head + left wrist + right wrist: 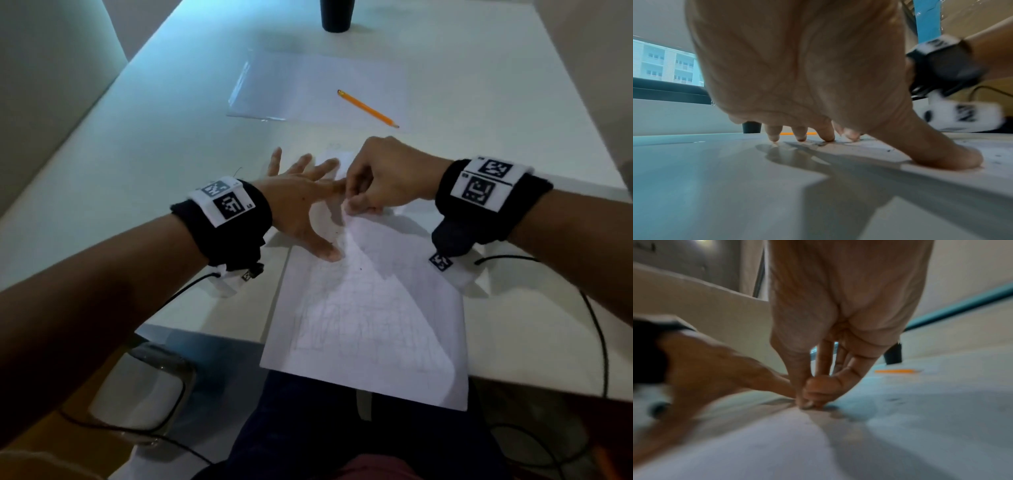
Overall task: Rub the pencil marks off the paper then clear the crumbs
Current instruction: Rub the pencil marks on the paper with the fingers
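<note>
A white paper (376,325) with faint pencil lines lies on the table, its near end hanging over the front edge. My left hand (305,195) is spread flat, fingers and thumb (953,159) pressing down on the sheet's upper left part. My right hand (363,202) is just to the right of the left index finger. Its fingertips pinch a small pale eraser (352,206) against the paper, and in the blurred right wrist view the eraser (807,404) is mostly hidden by them. Dark crumbs (888,150) lie scattered on the sheet near the thumb.
An orange pencil (368,108) lies on a second sheet beside a clear plastic sleeve (267,92) further back. A black cup (336,15) stands at the far edge. Cables run from both wristbands over the white table (137,154).
</note>
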